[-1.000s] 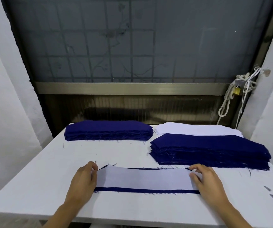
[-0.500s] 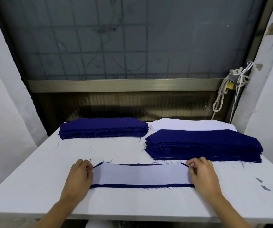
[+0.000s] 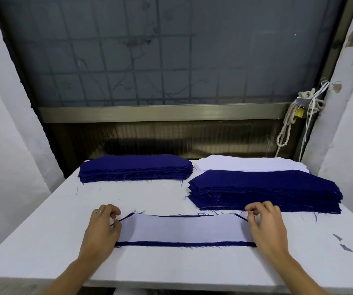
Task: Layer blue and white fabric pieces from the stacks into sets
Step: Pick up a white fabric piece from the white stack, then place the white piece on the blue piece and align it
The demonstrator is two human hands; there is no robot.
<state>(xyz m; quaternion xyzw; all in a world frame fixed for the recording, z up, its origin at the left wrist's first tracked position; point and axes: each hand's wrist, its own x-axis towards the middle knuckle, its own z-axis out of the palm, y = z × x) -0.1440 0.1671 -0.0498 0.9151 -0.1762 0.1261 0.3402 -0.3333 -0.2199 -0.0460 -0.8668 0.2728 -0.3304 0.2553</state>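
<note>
Open tabletop [image 3: 43, 231] runs left of the left hand [image 3: 102, 228] and along the near edge. A free lane crosses between the layered set [image 3: 184, 228] and the left blue stack [image 3: 136, 168]. The right blue stack [image 3: 265, 188] stands just beyond the right hand [image 3: 267, 226], barring forward passage; the white stack [image 3: 250, 163] lies behind it.

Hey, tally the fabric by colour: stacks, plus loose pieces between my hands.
Blue stacks: 2, left blue stack and right blue stack
White stacks: 1, the white stack
Loose blue pieces: 1, the blue piece
Loose white pieces: 1, the white piece on it
Total: 5
</note>
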